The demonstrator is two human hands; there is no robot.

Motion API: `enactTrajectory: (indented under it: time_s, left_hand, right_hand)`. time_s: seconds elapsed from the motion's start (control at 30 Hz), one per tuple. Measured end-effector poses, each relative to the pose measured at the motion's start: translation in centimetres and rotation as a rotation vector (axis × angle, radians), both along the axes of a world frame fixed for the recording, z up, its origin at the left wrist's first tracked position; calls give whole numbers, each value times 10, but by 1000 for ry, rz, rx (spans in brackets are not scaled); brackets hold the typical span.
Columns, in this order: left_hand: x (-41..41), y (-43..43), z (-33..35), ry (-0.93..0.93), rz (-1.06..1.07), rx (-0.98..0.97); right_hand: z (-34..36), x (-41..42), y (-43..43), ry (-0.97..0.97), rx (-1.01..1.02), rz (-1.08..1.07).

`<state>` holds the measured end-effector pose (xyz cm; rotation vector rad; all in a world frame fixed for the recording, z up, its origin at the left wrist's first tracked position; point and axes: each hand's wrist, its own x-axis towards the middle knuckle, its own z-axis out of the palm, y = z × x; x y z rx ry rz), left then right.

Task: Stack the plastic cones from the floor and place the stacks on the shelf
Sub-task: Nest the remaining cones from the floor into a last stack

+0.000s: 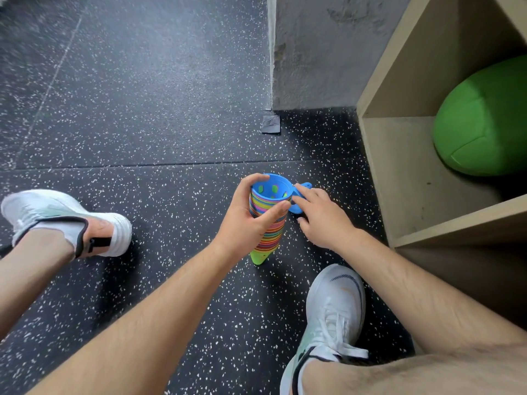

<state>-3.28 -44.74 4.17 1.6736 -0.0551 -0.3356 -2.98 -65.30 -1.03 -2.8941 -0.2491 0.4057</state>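
You view a bright, evenly lit frame. Soft shadows fall on the floor [148, 132] at centre and bottom. The upper-left corner blurs; the edges stretch slightly.

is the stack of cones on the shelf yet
No, the left hand grips the cone stack out over the floor, outside the shelf.
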Motion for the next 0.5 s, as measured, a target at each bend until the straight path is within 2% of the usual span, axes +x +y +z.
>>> enactTrajectory:
  time_s: [0.13,0.3,0.37,0.5]
  left_hand:
    - [-3,-4,2,14,-28,-30]
    - [-3,-5,4,8,-25,-33]
    - [-3,-4,2,2,-23,-13]
    - [-3,-4,3,-3,-10,5]
  right_hand:
    - [10,5,-5,-83,76,-117]
    - [41,8,-19,-406,558,-437]
    - [64,9,-18,-497,693,-531]
    - [100,11,-3,-610,857,-505]
